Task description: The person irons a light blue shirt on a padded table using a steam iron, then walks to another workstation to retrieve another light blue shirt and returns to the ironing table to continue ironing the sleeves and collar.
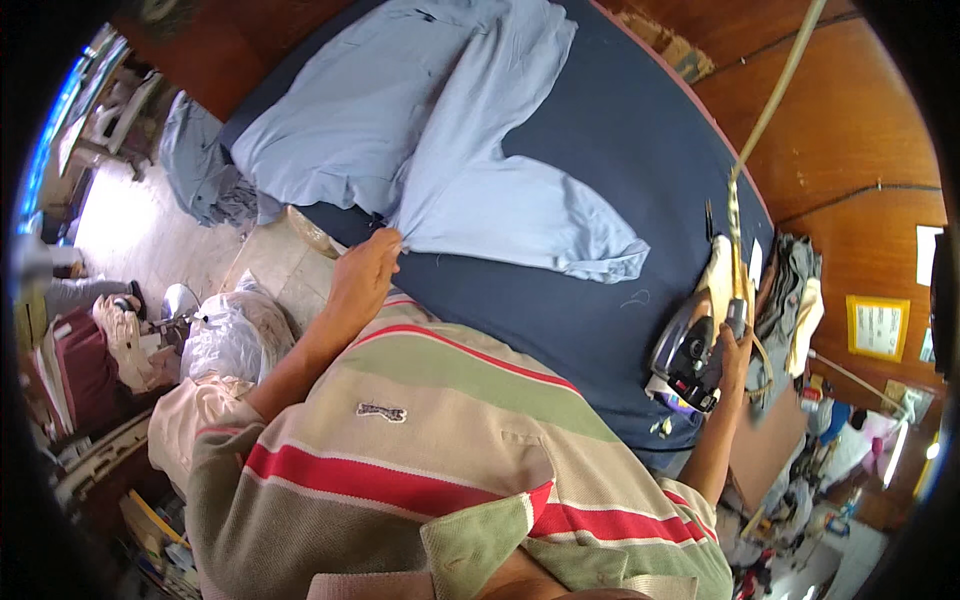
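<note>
A light blue shirt (375, 110) lies spread over a dark blue padded ironing surface (610, 140). One sleeve (530, 210) stretches out to the right with its cuff end gathered. At the near edge of the cloth, my left hand (370, 268) pinches the shirt where the sleeve meets the body, and small creases run out from the fingers. Over at the right edge of the surface, my right hand (736, 355) grips the handle of an iron (688, 345), which stands apart from the shirt. Part of the iron's handle is hidden by my fingers.
A pale cord or hose (780, 95) runs up from the iron along the wooden wall (850, 120). Folded dark cloths (790, 300) hang at the right. Blue-grey fabric (200, 165) hangs off the left side; plastic bags (240, 335) sit on the floor below.
</note>
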Tool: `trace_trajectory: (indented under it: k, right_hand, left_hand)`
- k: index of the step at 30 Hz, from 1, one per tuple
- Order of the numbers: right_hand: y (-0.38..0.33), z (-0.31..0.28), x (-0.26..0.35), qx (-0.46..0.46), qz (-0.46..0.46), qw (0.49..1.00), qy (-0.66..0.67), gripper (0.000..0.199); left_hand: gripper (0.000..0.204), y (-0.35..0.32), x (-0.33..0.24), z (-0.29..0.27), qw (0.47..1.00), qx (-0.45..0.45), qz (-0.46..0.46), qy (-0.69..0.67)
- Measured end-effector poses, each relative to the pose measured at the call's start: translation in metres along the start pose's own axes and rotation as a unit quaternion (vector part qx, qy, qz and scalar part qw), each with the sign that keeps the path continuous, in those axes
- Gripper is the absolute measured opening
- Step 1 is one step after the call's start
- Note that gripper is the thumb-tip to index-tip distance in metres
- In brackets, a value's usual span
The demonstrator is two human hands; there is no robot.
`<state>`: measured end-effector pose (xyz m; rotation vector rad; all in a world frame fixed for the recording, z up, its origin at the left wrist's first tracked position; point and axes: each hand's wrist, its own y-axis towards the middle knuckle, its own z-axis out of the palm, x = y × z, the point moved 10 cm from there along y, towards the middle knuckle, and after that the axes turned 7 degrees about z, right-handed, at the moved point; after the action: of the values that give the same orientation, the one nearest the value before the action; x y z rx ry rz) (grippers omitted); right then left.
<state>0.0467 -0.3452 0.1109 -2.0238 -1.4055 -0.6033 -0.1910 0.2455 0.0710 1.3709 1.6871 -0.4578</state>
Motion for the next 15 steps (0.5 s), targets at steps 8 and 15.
trace_trajectory:
  k: [8, 15]
  right_hand:
    - [0.04, -0.033, 0.052, -0.265, -0.227, 0.869, -0.353, 0.062]
    - [-0.038, 0.249, 0.201, 0.145, -0.245, 0.95, -0.124, 0.056]
  left_hand:
    - [0.02, -0.06, -0.059, -0.122, 0.819, -0.219, 0.068, -0.526]
    - [0.04, -0.083, -0.007, -0.135, 0.609, -0.18, 0.144, -0.759]
